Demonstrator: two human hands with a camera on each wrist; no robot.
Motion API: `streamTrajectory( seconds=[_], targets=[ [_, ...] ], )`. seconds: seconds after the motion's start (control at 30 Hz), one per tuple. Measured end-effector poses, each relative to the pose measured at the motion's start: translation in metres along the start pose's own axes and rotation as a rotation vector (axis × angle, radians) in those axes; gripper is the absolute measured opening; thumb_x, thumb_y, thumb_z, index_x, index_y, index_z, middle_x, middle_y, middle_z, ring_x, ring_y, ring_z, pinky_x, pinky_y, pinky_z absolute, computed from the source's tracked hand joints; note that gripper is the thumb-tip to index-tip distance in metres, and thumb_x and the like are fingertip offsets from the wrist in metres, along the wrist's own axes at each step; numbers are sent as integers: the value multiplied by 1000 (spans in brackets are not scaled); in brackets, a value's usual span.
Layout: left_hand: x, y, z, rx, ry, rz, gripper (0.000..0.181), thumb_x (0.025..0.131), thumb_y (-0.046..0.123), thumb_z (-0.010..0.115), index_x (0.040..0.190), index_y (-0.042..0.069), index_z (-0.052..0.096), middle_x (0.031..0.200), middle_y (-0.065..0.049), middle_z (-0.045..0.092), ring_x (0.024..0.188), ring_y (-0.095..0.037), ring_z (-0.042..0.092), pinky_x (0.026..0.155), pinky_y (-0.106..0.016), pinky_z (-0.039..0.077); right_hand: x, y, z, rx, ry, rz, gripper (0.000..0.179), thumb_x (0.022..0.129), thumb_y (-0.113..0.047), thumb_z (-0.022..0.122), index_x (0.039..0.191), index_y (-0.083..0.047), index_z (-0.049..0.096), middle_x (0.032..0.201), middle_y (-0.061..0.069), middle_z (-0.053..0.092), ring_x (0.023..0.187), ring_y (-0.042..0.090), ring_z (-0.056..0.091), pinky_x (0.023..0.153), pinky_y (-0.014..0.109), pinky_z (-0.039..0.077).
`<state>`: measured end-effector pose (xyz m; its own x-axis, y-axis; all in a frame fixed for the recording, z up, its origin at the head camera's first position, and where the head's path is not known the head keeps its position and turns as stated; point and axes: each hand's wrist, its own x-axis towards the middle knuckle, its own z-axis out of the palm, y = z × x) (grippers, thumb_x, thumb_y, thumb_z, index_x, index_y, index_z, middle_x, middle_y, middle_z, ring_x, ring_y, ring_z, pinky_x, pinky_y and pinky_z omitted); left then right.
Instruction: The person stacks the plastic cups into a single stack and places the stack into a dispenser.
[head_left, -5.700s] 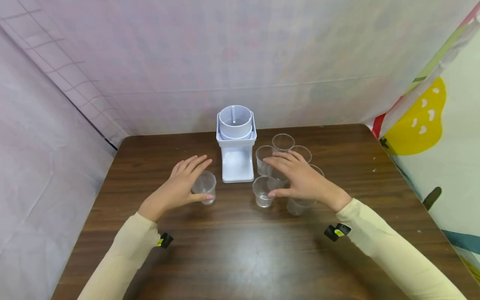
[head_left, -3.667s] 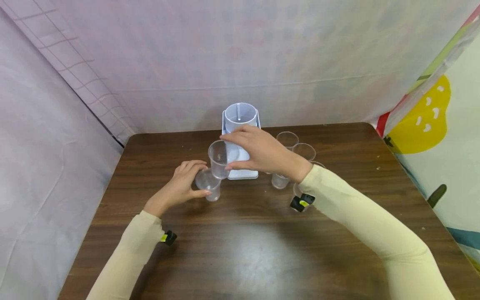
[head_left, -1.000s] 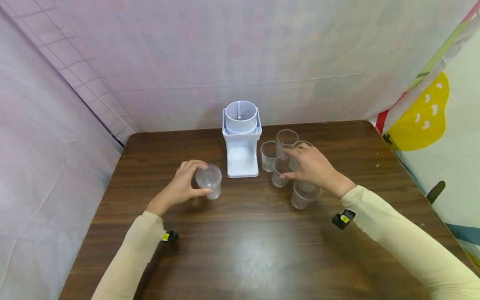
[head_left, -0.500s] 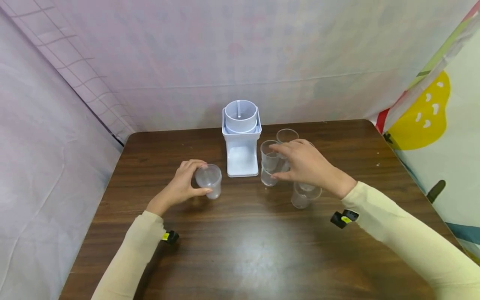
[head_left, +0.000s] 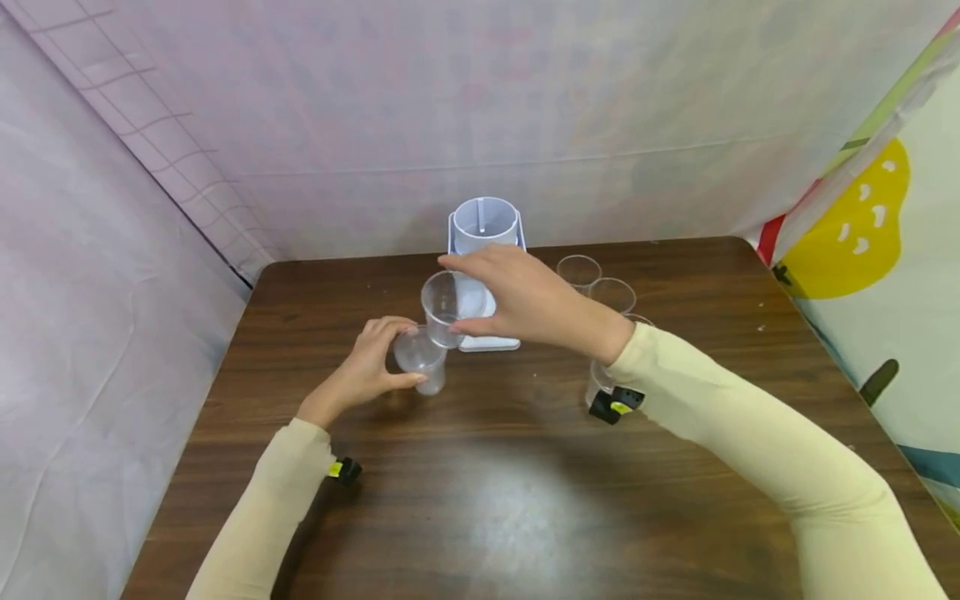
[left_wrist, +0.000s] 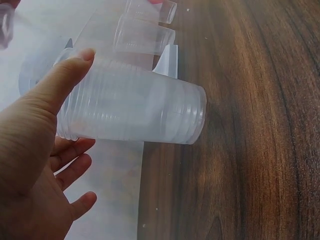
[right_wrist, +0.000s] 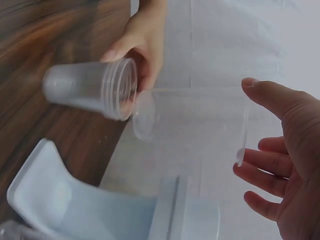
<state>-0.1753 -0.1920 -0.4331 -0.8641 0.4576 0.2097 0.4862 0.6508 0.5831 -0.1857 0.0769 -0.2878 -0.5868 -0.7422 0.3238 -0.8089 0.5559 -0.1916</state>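
My left hand (head_left: pixel 363 367) holds a nested stack of clear plastic cups (head_left: pixel 429 367) upright on the brown table, thumb and fingers around its upper part. Several ringed rims show on the stack (left_wrist: pixel 115 100) in the left wrist view. My right hand (head_left: pixel 528 304) pinches a single clear plastic cup (head_left: pixel 441 317) by its rim, thumb on one side and fingers on the other. This cup (right_wrist: pixel 195 117) is raised, its base right by the mouth of the stack in the right wrist view.
Behind my right hand stands a white plastic stand with a round open top (head_left: pixel 486 218), its lower part partly covered. Several loose clear cups (head_left: pixel 611 296) stand to the right, some hidden by my right forearm. The wooden table (head_left: pixel 420 500) meets a pale curtain (head_left: pixel 360 208) at the back.
My right hand brought one cup leftward to the stack, returned to the group, and has now carried another cup over. The right-hand group has shrunk. My left hand stays around the stack.
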Motion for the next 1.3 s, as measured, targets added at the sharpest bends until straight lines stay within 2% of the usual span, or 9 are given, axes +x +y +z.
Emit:
streamTrajectory(
  seconds=[0.17, 0.33, 0.47, 0.63, 0.87, 1.1, 1.3],
  targets=[
    [0, 1, -1, -6, -33, -38, 75, 76, 32, 86, 134, 4, 47, 142, -15, 48, 129, -35, 39, 109, -58, 36, 19, -7, 15, 17, -20, -31, 75, 83, -43, 78, 141, -5, 51, 136, 9, 63, 122, 27, 60, 109, 42, 44],
    [0, -1, -1, -30, -52, -48, 75, 78, 32, 85, 137, 10, 44, 144, -14, 47, 131, -35, 38, 109, -59, 34, 27, -9, 37, 10, -57, -55, 74, 83, -45, 77, 140, -5, 52, 133, 10, 65, 118, 25, 62, 103, 39, 49],
    [0, -1, -1, -36, -58, -43, 72, 79, 31, 84, 136, 11, 45, 143, -13, 48, 131, -35, 37, 110, -60, 33, 29, -7, 58, -11, -71, -73, 75, 82, -46, 77, 139, -4, 53, 128, 9, 68, 111, 24, 64, 99, 37, 51],
    [-1, -1, -1, -47, -64, -59, 73, 80, 32, 83, 137, 7, 46, 144, -12, 47, 134, -34, 35, 113, -60, 29, 27, -5, 81, -16, -94, -61, 75, 81, -49, 77, 138, -5, 54, 128, 8, 69, 110, 22, 64, 96, 36, 51],
    [-2, -1, 0, -57, -60, -58, 73, 80, 33, 83, 137, 7, 47, 143, -10, 49, 134, -32, 36, 113, -60, 26, 23, -4, 101, -38, -120, -28, 76, 81, -51, 76, 138, -6, 55, 130, 8, 67, 111, 22, 62, 97, 36, 51],
    [-2, 0, 1, -64, -57, -68, 71, 80, 32, 83, 136, 6, 49, 142, -11, 50, 134, -34, 36, 113, -60, 25, 17, -2, 105, -48, -119, 4, 77, 82, -54, 74, 139, -7, 53, 131, 6, 67, 110, 21, 62, 94, 35, 53],
    [-3, 0, 1, -45, -46, -86, 71, 79, 32, 84, 135, 6, 50, 143, -11, 48, 133, -34, 36, 109, -59, 32, 5, 1, 77, -59, -95, 46, 70, 84, -54, 72, 136, -9, 58, 128, 5, 69, 109, 22, 64, 90, 37, 55]
  ],
)
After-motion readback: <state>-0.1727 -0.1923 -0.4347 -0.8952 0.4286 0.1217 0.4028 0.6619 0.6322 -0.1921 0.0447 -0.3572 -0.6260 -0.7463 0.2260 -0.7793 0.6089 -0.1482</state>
